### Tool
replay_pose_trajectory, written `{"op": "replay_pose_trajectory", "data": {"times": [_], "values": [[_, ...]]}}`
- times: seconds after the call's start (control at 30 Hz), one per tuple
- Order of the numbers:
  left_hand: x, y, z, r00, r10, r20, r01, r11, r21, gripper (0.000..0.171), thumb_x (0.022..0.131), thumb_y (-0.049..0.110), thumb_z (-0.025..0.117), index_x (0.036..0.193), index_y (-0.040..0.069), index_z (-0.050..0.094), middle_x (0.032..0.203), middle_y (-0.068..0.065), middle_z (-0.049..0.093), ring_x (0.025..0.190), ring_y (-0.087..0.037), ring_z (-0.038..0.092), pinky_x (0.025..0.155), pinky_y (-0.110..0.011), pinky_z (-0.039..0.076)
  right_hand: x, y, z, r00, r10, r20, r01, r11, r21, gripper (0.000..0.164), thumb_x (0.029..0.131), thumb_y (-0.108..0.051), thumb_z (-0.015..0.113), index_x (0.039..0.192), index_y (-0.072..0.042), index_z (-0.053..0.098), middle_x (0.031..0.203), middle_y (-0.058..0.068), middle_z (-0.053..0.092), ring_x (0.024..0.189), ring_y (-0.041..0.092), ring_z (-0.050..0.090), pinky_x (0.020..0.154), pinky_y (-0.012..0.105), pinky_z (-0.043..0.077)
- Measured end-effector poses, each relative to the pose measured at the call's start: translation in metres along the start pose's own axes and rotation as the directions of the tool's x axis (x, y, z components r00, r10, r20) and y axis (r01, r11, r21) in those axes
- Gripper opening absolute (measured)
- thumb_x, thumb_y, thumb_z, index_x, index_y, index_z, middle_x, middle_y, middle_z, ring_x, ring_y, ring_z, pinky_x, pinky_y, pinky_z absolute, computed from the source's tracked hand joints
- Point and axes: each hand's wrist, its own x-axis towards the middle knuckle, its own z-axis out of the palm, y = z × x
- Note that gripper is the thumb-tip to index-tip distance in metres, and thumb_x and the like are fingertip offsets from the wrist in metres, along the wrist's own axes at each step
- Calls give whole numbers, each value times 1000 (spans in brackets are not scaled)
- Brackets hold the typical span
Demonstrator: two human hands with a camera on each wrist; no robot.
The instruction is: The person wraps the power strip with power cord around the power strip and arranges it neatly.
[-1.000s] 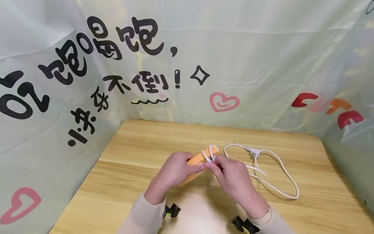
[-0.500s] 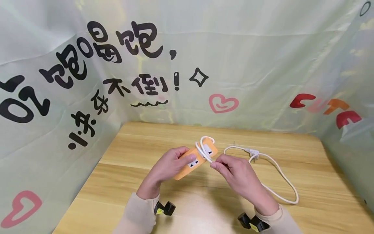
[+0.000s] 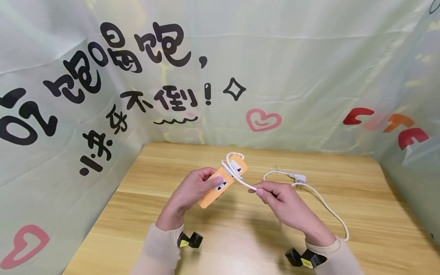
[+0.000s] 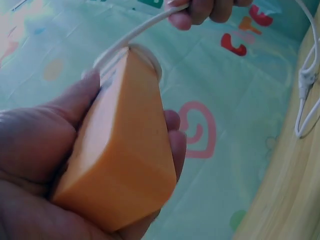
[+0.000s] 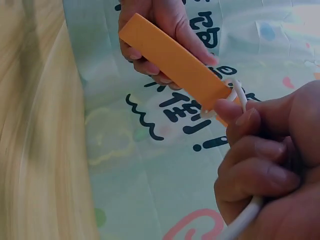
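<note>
My left hand [image 3: 192, 190] grips an orange power strip [image 3: 208, 199] above the table, thumb across its socket face. White sockets show on that face in the head view. A white cord [image 3: 246, 184] loops around the strip's far end. My right hand [image 3: 285, 202] pinches this cord a short way from the strip, and the stretch between them runs fairly straight. In the left wrist view, fingers wrap the smooth side of the power strip [image 4: 132, 145]. The right wrist view shows the cord [image 5: 240, 93] entering between thumb and forefinger and leaving below the palm.
The cord's plug [image 3: 300, 178] lies on the wooden table [image 3: 154, 164] to the right, with cord curving from it toward my right forearm. A printed cloth [image 3: 292, 68] stands behind and along both sides. Small black devices [image 3: 306, 259] are strapped at both wrists.
The power strip has turned its socket face up and moved left with my left hand. My right hand has drawn slightly right, lengthening the cord between them. The cord loop on the table has shrunk.
</note>
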Motion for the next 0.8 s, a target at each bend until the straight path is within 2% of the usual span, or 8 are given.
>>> {"op": "replay_pose_trajectory", "data": {"times": [0.17,0.3,0.43,0.57,0.8], "values": [[-2,2,-3,998,5,62,-5,1000,-8,31,90,23,84,114,8,71,96,-8,72,76,-18,65,64,-30,54,2,5,-6,995,103,-9,-102,995,17,14,104,-17,67,95,-16,78,71,-7,53,58,4,41,52,26,39],[-2,3,-1,997,21,79,-20,1000,-19,29,91,22,84,114,11,71,98,-8,71,78,-19,65,65,-30,54,5,11,-9,984,172,-51,-173,985,-21,20,101,-24,73,81,-20,70,67,-6,48,58,6,39,54,26,37],[-1,1,1,994,48,95,-45,998,-37,30,93,21,81,119,11,69,99,-7,71,79,-19,66,66,-31,56,8,17,-9,979,188,-76,-194,979,-70,27,99,-30,75,76,-22,65,65,-7,43,59,7,38,56,26,35],[1,-2,2,994,64,93,-62,998,-26,33,94,20,81,124,13,69,101,-8,72,83,-21,67,69,-33,57,10,19,-10,981,187,-47,-190,978,-85,27,100,-31,73,76,-23,67,65,-7,41,58,7,36,56,26,33],[1,-3,0,999,31,25,-32,999,43,34,89,25,86,120,18,72,105,-8,74,86,-25,68,74,-39,57,10,22,-19,984,150,93,-147,988,-40,16,105,-16,65,93,-18,75,73,-5,52,61,5,39,58,26,37]]}}
